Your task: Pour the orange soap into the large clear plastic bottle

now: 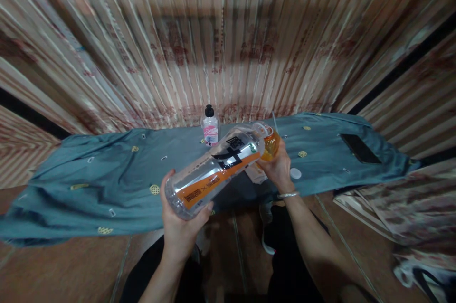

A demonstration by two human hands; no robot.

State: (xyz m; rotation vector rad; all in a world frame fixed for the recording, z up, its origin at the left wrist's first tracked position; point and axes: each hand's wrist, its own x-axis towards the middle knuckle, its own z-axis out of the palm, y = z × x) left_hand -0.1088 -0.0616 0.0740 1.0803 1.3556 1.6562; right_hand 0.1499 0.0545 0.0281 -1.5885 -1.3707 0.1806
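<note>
My left hand is wrapped round the base of a large clear plastic bottle with an orange and silver label. The bottle is tilted, its neck end up and to the right. Against that end, my right hand holds a small see-through container with orange in it; its exact kind is unclear. A pale wrapper or packet lies below the bottle's neck, partly covered. A white round cap rests beside my right wrist, and a thin pale stick shows behind the container.
A small bottle with a black cap and pink label stands at the back of the cloth-covered table. A black phone lies towards the right end. A striped curtain hangs behind the table.
</note>
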